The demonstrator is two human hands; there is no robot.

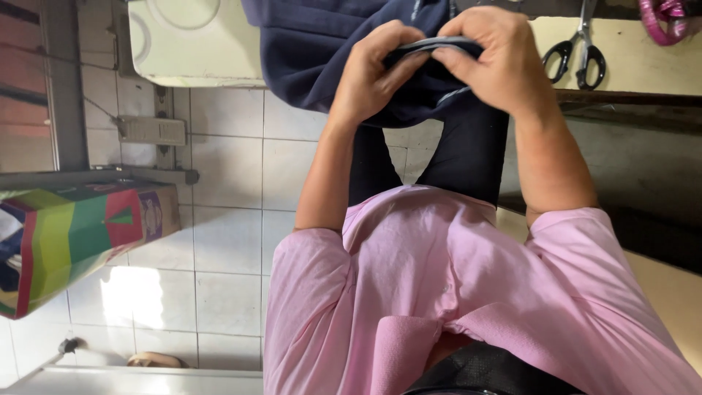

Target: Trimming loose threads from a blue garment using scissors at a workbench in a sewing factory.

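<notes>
From my remote seat, the cloth (439, 66) pinched at twelve o'clock by the left hand (373, 77) and right hand (501, 62) reads dark navy blue, with a thin pale grey line along its folded edge. I see a plain pale pink shirt (453, 292) from the centre down to six o'clock, and black trousers (468, 157) just above it. At nine o'clock a carton (80, 230) shows stripes of green, yellow, red and blue with a purple end panel. The floor tiles (227, 219) are white with grey joints. At one o'clock the scissors (578, 51) have black handles on a cream tabletop (643, 66), beside a magenta object (665, 14) in the corner
</notes>
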